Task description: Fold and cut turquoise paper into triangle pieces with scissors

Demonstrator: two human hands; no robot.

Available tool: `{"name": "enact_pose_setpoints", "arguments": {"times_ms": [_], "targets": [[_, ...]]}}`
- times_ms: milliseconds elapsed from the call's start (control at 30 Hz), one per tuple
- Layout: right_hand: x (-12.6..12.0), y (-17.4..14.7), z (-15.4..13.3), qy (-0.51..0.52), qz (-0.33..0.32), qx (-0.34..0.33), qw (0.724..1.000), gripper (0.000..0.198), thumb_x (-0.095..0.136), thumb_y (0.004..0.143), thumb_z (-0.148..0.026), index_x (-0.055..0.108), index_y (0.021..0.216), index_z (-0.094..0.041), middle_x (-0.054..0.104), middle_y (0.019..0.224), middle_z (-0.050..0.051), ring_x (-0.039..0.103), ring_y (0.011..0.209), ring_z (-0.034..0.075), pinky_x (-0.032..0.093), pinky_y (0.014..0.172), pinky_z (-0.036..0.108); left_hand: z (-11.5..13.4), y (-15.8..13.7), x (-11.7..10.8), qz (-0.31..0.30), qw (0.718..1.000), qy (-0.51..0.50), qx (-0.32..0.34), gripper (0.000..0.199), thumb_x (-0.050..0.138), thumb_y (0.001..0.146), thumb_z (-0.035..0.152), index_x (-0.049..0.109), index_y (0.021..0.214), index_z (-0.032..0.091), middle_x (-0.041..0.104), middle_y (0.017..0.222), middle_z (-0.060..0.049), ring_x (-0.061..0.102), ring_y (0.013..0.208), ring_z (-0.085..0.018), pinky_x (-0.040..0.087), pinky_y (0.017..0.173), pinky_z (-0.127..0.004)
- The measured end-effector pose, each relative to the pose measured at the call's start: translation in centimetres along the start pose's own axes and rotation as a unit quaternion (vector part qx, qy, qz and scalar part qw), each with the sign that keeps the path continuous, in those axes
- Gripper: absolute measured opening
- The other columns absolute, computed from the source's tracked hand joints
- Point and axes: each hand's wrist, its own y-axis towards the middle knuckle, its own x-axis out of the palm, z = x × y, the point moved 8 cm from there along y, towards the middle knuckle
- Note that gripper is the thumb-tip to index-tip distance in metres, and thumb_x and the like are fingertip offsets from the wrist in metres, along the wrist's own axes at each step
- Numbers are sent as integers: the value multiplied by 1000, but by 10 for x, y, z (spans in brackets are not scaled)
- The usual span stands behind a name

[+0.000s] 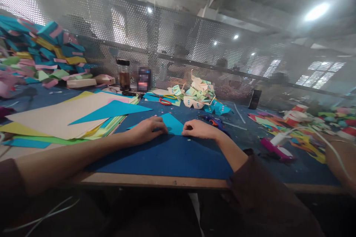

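A sheet of blue paper point(172, 123) with a pointed top lies on the dark blue table surface between my hands. My left hand point(151, 129) is closed at its left side, fingers curled with the tips on the paper. At the right corner my right hand point(201, 129) pinches the sheet between thumb and fingers. Left of them, a pile of coloured paper point(69, 113) carries a loose blue triangular sheet point(111, 112) on top. A blue and orange glue gun point(215, 122) lies just beyond my right hand.
Red-handled scissors point(165, 101) and folded dotted paper pieces point(198, 94) lie behind. A dark jar point(124, 76) stands near the mesh screen. A pink power strip point(278, 150) with a white plug is at right, near another person's arm point(339, 155). Folded paper point(50, 50) is heaped far left.
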Motion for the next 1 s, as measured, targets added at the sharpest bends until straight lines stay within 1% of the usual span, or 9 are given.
{"name": "enact_pose_setpoints", "arguments": {"times_ms": [233, 500, 667, 1000], "targets": [[0, 0, -1, -8, -7, 12, 1000, 24, 64, 83, -37, 72, 84, -14, 72, 80, 4, 62, 74, 17, 38, 61, 25, -1, 0, 0, -3, 1000, 1, 0, 19, 56, 96, 23, 75, 97, 23, 65, 95, -4, 62, 95, -19, 47, 92, -33], [-1, -1, 3, -15, -24, 14, 999, 26, 64, 82, -38, 73, 84, -14, 69, 76, 3, 58, 70, 15, 36, 60, 24, 1, 0, 0, -8, 1000, 3, -2, 19, 55, 97, 22, 74, 98, 23, 64, 95, -4, 62, 96, -19, 47, 93, -34], [-1, 0, 7, -14, -27, 13, 999, 27, 64, 81, -41, 71, 80, -15, 65, 71, 1, 54, 66, 14, 34, 58, 25, 0, 0, 1, -15, 1000, 1, -12, 18, 56, 96, 21, 74, 98, 22, 64, 96, -5, 62, 97, -20, 46, 95, -35], [-2, -1, 10, -18, -44, 17, 999, 27, 64, 79, -42, 66, 73, -16, 56, 63, -2, 46, 59, 12, 29, 55, 26, 0, 0, 1, -11, 1000, 1, 1, 19, 55, 97, 23, 74, 98, 23, 64, 97, -4, 62, 97, -19, 47, 96, -35]]}}
